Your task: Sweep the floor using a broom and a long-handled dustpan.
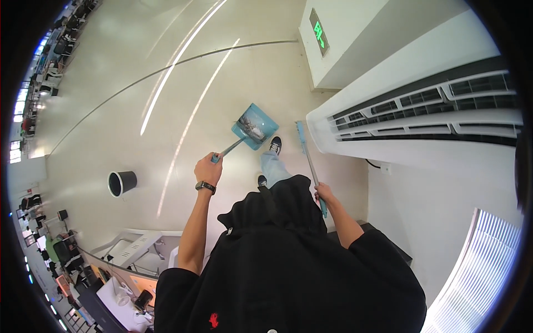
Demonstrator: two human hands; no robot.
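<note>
My left hand (pixel 208 170), with a dark watch on its wrist, is closed around the top of the handle of a blue long-handled dustpan (pixel 255 126). Grey dust or debris lies in the dustpan's pan, which is low over or on the floor in front of my shoe. In my right hand (pixel 324 193) is the handle of a broom (pixel 310 160) with a grey pole and a blue head. The broom head is beside the base of the white air conditioner, to the right of the dustpan; whether it touches the floor I cannot tell.
A floor-standing air conditioner (pixel 399 120) rises at the right, by a wall with an exit sign (pixel 319 32). A dark waste bin (pixel 125 183) stands on the floor at the left. Desks with a lamp and other items are at the lower left. Chairs line the far left edge.
</note>
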